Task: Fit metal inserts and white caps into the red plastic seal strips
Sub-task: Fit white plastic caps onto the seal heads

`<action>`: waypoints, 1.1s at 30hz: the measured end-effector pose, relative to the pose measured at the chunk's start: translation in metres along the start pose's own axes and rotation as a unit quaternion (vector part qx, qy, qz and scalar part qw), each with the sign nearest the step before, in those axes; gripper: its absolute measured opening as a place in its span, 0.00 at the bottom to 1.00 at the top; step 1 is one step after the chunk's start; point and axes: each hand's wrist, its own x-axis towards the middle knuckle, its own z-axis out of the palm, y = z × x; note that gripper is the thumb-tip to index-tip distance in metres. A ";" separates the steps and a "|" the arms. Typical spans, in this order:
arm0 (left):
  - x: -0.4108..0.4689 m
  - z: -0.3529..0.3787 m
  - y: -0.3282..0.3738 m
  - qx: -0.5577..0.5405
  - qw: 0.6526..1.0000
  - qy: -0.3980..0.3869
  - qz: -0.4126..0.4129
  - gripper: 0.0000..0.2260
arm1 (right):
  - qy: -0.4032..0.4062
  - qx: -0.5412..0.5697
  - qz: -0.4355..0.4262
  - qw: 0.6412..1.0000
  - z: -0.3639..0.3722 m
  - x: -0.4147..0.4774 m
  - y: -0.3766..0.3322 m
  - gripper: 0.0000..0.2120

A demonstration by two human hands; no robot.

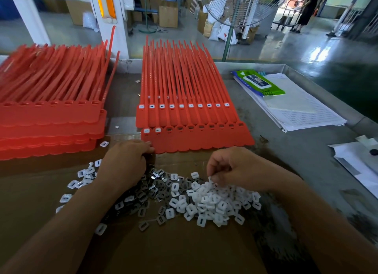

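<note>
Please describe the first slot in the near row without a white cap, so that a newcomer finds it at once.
Take the red sheet in the middle of the table, the one nearest the left hand. Its front row of slots starts at the left with two white caps; the wanted slot is third. It shows a dark opening, those two show white.

Factory floor, small-parts assembly station. Evidence: steel-edged bench [306, 151] loaded with batch stacks of red strips [51, 114], with loose heaps of white caps [214, 200] and metal inserts [143, 194] on a cardboard sheet [184, 253]. Behind: glossy green floor [337, 73], cardboard boxes [168, 16], filled sacks [223, 31], big pedestal fan [241, 6], white machine frame [119, 34]. Gridded sheets [306, 112] on the bench's right side. Open hall, daylight at the far end.
</note>
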 end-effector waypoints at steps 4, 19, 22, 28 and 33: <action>0.000 -0.001 0.001 0.003 1.000 -0.002 0.000 0.18 | 0.013 -0.013 -0.009 1.000 0.000 0.000 0.001 0.08; 0.001 0.000 0.000 0.008 1.000 -0.003 -0.001 0.18 | 0.056 -0.018 0.001 0.998 0.001 0.003 0.009 0.07; 0.002 0.000 0.000 0.007 1.000 -0.004 -0.002 0.18 | 0.056 -0.031 -0.001 0.998 0.000 0.004 0.007 0.06; 0.002 0.000 0.000 0.011 1.000 -0.009 0.001 0.18 | 0.115 -0.002 0.009 0.993 -0.002 0.008 0.004 0.09; 0.001 0.000 0.000 0.007 1.000 -0.006 0.000 0.18 | 0.123 0.014 0.013 0.992 -0.003 0.011 0.002 0.11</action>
